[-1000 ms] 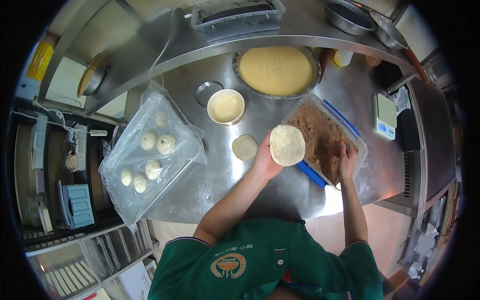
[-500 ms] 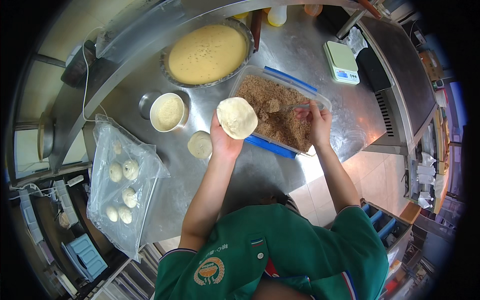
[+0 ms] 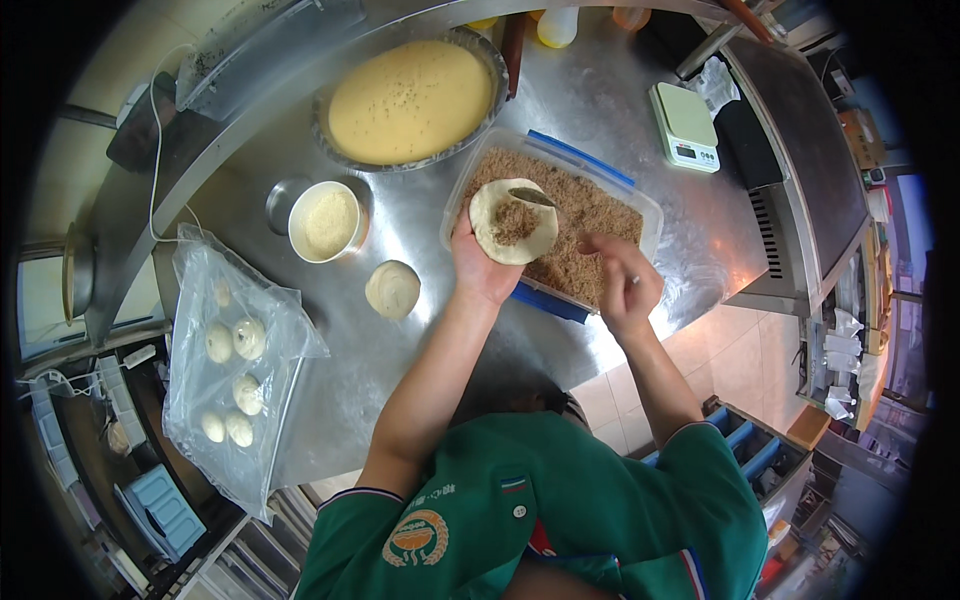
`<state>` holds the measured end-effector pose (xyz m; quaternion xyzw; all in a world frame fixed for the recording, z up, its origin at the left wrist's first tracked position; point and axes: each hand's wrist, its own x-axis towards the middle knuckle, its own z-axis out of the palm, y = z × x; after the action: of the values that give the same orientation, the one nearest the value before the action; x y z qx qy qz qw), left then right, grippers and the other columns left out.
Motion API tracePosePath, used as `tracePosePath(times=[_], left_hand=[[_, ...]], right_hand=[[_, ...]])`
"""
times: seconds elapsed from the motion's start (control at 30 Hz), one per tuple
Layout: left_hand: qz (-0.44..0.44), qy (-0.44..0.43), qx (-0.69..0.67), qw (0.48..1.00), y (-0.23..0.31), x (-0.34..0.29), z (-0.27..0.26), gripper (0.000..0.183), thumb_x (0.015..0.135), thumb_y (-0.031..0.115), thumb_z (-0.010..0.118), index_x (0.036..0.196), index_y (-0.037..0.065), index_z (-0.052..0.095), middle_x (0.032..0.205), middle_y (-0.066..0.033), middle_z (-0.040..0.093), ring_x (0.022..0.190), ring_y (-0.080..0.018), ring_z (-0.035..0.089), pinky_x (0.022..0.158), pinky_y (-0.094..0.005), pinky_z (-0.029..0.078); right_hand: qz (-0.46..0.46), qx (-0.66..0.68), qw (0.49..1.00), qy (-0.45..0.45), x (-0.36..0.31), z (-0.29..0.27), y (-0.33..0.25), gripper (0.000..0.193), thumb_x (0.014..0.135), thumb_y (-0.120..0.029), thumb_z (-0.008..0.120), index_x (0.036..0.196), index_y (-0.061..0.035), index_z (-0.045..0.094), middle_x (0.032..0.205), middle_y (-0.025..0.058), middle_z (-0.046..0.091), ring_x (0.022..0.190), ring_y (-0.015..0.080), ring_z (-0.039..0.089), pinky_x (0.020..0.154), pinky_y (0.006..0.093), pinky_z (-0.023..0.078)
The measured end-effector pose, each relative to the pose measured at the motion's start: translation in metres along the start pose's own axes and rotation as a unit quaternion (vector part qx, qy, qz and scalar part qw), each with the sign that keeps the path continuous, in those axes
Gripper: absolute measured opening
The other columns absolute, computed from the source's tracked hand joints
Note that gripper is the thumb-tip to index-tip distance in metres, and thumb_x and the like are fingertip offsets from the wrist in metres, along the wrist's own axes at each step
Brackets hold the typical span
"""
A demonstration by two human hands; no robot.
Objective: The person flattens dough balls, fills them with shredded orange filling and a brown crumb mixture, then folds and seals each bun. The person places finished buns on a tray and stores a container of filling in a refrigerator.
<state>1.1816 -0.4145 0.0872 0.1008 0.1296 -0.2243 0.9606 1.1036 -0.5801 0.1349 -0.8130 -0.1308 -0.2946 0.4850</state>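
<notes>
On the palm of my left hand (image 3: pixel 484 268) rests a round, flat dough wrapper (image 3: pixel 484 236), its fingers curled beneath, above the near left side of the filling box. A heap of brown crumbly filling (image 3: pixel 514 224) lies on the wrapper. My right hand (image 3: pixel 630 290) pinches a metal spoon (image 3: pixel 533 197) whose bowl is over the wrapper's far edge; part of its handle is hard to see. Under both hands stands the clear plastic box (image 3: pixel 652 222) with blue clips, holding more of this filling. Another dough round (image 3: pixel 392 290) lies on the steel table left of my left forearm.
A large bowl (image 3: pixel 322 130) of yellow batter-like mixture stands at the far left. Nearer are a white tub (image 3: pixel 298 240) of pale grains and a plastic bag (image 3: pixel 190 380) over several dough balls. A kitchen scale (image 3: pixel 684 112) sits far right on the steel table (image 3: pixel 340 400).
The spoon has come from the box to the wrapper, and filling now lies on the dough. My left hand has shifted right, over the box's edge; my right hand has lowered slightly.
</notes>
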Motion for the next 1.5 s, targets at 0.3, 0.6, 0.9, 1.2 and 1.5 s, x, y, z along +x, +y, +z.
tracePosePath(times=[0.3, 0.6, 0.9, 1.2, 1.5], left_hand=[[-0.003, -0.029, -0.03, 0.999, 0.007, -0.004, 0.001, 0.041, 0.099, 0.031, 0.037, 0.122, 0.003, 0.056, 0.125, -0.0155, 0.057, 0.12, -0.0334, 0.051, 0.104, -0.0525, 0.039], [0.029, -0.016, -0.06, 0.998, 0.029, -0.004, -0.012, 0.043, 0.098, 0.034, 0.04, 0.122, 0.004, 0.057, 0.123, -0.0115, 0.06, 0.118, -0.0302, 0.053, 0.104, -0.0502, 0.039], [0.027, -0.031, -0.013, 0.999, 0.039, -0.021, 0.002, 0.044, 0.099, 0.035, 0.036, 0.125, 0.005, 0.056, 0.125, -0.0096, 0.059, 0.118, -0.0297, 0.054, 0.102, -0.0538, 0.041], [0.035, -0.009, -0.046, 0.998, 0.037, -0.016, -0.022, 0.044, 0.099, 0.03, 0.036, 0.127, 0.003, 0.054, 0.128, -0.0127, 0.058, 0.122, -0.0302, 0.051, 0.107, -0.0501, 0.037], [0.003, -0.031, -0.064, 0.997, 0.009, -0.007, -0.007, 0.045, 0.1, 0.031, 0.033, 0.127, 0.002, 0.053, 0.129, -0.0133, 0.057, 0.122, -0.0302, 0.05, 0.108, -0.0482, 0.035]], right_hand=[[0.289, 0.308, 0.903, 0.079, 0.001, 0.012, 0.001, 0.023, 0.101, -0.017, 0.045, 0.105, 0.0036, 0.056, 0.091, 0.0199, 0.068, 0.073, 0.0214, 0.066, 0.071, 0.0329, 0.054], [0.198, 0.179, 0.958, 0.109, 0.018, -0.001, 0.004, 0.024, 0.102, -0.016, 0.045, 0.105, 0.0047, 0.057, 0.09, 0.0198, 0.067, 0.076, 0.0203, 0.065, 0.073, 0.0317, 0.054], [0.386, 0.134, 0.912, 0.007, -0.026, 0.017, 0.061, 0.023, 0.099, -0.013, 0.048, 0.1, 0.0061, 0.06, 0.086, 0.0167, 0.069, 0.072, 0.0207, 0.07, 0.066, 0.0296, 0.057], [0.389, 0.244, 0.881, 0.113, -0.011, -0.007, 0.046, 0.029, 0.101, -0.022, 0.046, 0.103, 0.0035, 0.059, 0.088, 0.0186, 0.069, 0.072, 0.0205, 0.068, 0.068, 0.0304, 0.055], [0.127, 0.108, 0.986, 0.004, -0.003, 0.012, -0.005, 0.018, 0.098, -0.005, 0.049, 0.105, 0.0072, 0.059, 0.098, 0.0199, 0.068, 0.084, 0.0225, 0.069, 0.075, 0.0317, 0.056]])
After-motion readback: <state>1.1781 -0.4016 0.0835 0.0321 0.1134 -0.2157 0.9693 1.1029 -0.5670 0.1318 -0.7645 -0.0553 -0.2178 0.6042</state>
